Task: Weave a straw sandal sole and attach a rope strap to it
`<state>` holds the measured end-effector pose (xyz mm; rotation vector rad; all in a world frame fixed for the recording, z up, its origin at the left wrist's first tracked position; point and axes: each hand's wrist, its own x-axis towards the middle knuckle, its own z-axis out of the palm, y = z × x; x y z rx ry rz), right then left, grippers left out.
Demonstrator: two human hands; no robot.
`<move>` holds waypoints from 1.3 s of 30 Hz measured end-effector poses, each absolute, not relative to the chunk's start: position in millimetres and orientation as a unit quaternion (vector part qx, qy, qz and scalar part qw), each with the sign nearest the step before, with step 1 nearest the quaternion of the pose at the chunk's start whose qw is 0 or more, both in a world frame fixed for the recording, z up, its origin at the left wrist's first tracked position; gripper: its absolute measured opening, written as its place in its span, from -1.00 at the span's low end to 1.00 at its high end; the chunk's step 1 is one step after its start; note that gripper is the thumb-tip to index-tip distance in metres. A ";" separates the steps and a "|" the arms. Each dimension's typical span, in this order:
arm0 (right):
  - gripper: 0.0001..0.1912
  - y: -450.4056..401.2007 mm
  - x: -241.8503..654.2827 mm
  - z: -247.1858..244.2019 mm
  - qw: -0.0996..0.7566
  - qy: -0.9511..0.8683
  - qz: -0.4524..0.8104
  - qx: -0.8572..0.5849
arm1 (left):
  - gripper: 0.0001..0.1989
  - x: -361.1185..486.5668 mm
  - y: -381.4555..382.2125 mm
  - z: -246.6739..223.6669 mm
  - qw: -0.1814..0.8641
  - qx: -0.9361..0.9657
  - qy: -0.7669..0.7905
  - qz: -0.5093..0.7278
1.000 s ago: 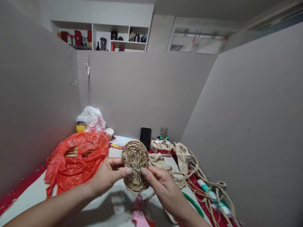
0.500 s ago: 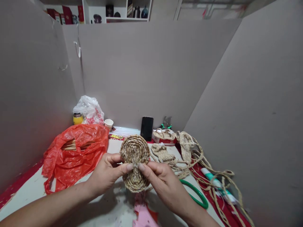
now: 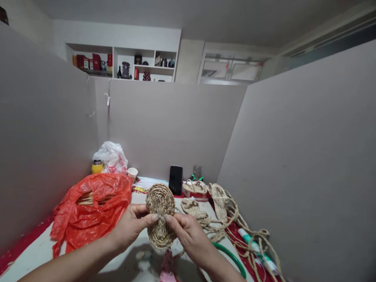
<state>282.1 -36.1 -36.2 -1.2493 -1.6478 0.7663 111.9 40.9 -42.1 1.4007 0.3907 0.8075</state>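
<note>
A small sole-shaped piece of coiled straw braid (image 3: 160, 197) is held upright above the table, its narrow waist between my two thumbs. My left hand (image 3: 132, 225) pinches its left edge, thumb on the front face. On the right edge, my right hand (image 3: 188, 231) grips it the same way, thumb tip close to the left one. The fingers behind the piece are partly hidden. Below it lies a pink object (image 3: 168, 268), partly covered. Beyond my right hand rest a woven straw piece (image 3: 192, 206) and a straw sandal shape (image 3: 219, 199) with loose braided cord (image 3: 261, 235).
On the left lies a red plastic bag (image 3: 91, 219) with straw-coloured strips. Along the back stand a yellow jar (image 3: 97, 167), a paper cup (image 3: 132, 173), a phone (image 3: 175, 180) and green-handled pliers (image 3: 197, 175). A green ring (image 3: 232, 256) lies at right; grey partitions enclose the table.
The camera view has tilted upward, showing more shelf and ceiling, and turned slightly right. Both hands keep hold of the coiled piece with nearly the same grip.
</note>
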 end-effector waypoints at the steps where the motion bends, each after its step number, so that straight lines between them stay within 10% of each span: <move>1: -0.51 -37.1 283.1 -34.8 0.446 -0.675 0.294 -0.509 | -0.72 112.2 40.8 -42.4 0.670 0.624 0.172 0.362; 39: -0.69 -45.4 271.0 -31.1 0.557 -0.579 0.410 -0.432 | -0.66 107.9 45.0 -35.5 0.773 0.539 0.104 0.318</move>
